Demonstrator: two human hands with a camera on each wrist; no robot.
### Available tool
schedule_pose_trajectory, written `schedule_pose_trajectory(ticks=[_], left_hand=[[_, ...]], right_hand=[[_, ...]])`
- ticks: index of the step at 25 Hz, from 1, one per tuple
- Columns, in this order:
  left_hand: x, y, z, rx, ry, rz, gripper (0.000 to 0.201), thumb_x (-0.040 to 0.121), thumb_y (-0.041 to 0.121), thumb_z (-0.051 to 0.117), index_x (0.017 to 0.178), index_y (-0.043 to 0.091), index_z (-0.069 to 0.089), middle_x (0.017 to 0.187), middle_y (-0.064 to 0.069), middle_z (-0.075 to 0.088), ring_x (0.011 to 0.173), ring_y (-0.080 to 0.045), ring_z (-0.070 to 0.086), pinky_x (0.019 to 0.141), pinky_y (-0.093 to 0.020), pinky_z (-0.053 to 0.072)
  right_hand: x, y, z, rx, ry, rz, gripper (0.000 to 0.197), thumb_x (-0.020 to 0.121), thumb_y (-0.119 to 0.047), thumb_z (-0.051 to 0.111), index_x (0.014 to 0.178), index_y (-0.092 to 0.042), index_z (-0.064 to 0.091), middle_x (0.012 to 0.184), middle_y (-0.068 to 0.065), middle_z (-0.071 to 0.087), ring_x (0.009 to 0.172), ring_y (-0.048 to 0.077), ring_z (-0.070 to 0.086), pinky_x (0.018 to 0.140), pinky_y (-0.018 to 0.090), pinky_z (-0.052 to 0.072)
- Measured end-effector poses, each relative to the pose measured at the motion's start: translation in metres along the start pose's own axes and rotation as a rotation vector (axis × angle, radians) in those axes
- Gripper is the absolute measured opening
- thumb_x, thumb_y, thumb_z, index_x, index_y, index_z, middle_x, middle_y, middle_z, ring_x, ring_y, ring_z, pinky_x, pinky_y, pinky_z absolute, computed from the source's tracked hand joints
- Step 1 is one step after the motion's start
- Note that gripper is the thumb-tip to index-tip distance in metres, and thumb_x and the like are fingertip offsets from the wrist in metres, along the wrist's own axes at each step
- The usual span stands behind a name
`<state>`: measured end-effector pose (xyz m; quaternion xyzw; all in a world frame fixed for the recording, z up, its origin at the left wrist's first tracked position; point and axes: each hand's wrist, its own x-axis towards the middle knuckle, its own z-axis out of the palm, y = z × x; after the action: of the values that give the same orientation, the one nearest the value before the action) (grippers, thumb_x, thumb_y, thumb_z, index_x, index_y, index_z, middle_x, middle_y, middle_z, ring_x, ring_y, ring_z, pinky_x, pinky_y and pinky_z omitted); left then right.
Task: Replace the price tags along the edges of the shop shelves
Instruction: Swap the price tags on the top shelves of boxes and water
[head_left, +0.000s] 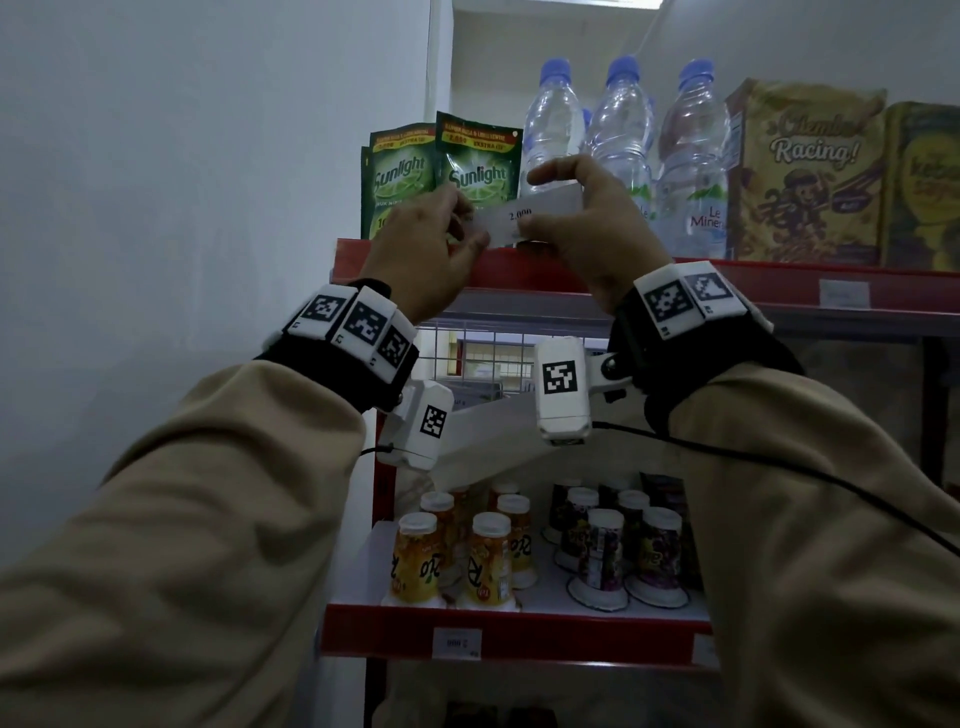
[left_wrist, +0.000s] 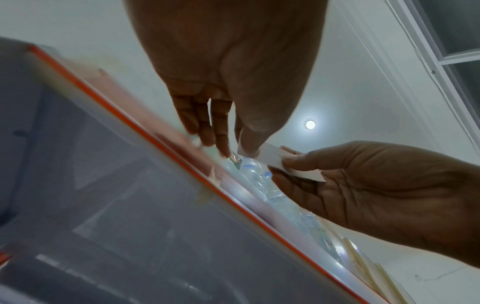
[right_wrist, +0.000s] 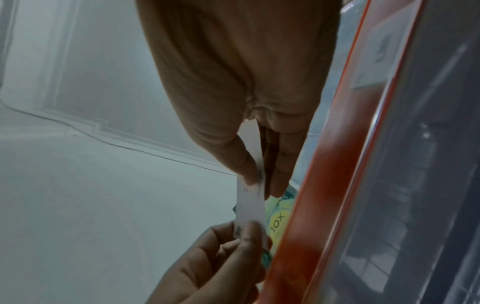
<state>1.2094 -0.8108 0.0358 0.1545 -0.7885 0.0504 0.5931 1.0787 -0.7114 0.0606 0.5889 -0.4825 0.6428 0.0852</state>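
A white paper price tag printed "2.000" is held between both hands just above the red edge strip of the top shelf. My left hand pinches its left end with thumb and fingers. My right hand pinches its right part, thumb below and forefinger above. The tag shows in the left wrist view between my left hand and right hand. In the right wrist view the tag runs from my right hand down to my left hand, beside the red strip.
Green Sunlight sachets, water bottles and cereal boxes stand on the top shelf. Another tag sits in the strip at right. The lower shelf holds drink cups and a tag on its red edge. A white wall is at left.
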Motion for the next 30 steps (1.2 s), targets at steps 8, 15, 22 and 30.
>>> schedule_pose_trajectory(ticks=[8, 15, 22, 30], left_hand=[[0.002, -0.012, -0.028, 0.264, -0.165, 0.067, 0.02, 0.087, 0.021, 0.062, 0.106, 0.013, 0.063, 0.109, -0.009, 0.06, 0.101, -0.024, 0.054, 0.087, -0.036, 0.045], [-0.003, -0.027, -0.045, 0.217, -0.107, 0.001, 0.041, 0.081, 0.021, 0.072, 0.117, 0.013, 0.053, 0.111, -0.007, 0.053, 0.095, -0.017, 0.052, 0.088, -0.032, 0.045], [-0.002, -0.031, -0.037, 0.251, -0.102, 0.07, 0.025, 0.09, 0.031, 0.061, 0.107, 0.014, 0.062, 0.108, -0.007, 0.062, 0.094, -0.017, 0.052, 0.078, -0.029, 0.039], [0.004, -0.035, -0.034, 0.368, -0.156, 0.107, 0.026, 0.096, 0.034, 0.047, 0.105, 0.013, 0.061, 0.108, -0.01, 0.062, 0.104, -0.029, 0.05, 0.087, -0.041, 0.039]], right_hand=[[0.009, 0.005, -0.01, -0.344, 0.048, -0.186, 0.008, 0.085, -0.013, 0.066, 0.092, -0.014, 0.07, 0.088, 0.0, 0.068, 0.082, 0.007, 0.063, 0.073, 0.014, 0.051], [0.021, 0.01, 0.024, -0.408, -0.054, -0.255, 0.008, 0.087, -0.015, 0.065, 0.093, -0.017, 0.068, 0.099, 0.0, 0.068, 0.096, 0.012, 0.061, 0.086, 0.024, 0.05], [0.02, 0.011, 0.029, -0.516, -0.175, -0.262, 0.011, 0.088, -0.019, 0.063, 0.098, -0.02, 0.069, 0.096, -0.006, 0.061, 0.092, 0.008, 0.054, 0.084, 0.022, 0.044], [0.018, 0.005, 0.007, -0.716, -0.311, -0.239, 0.017, 0.082, -0.029, 0.071, 0.095, -0.02, 0.067, 0.085, -0.005, 0.061, 0.075, 0.007, 0.054, 0.063, 0.018, 0.04]])
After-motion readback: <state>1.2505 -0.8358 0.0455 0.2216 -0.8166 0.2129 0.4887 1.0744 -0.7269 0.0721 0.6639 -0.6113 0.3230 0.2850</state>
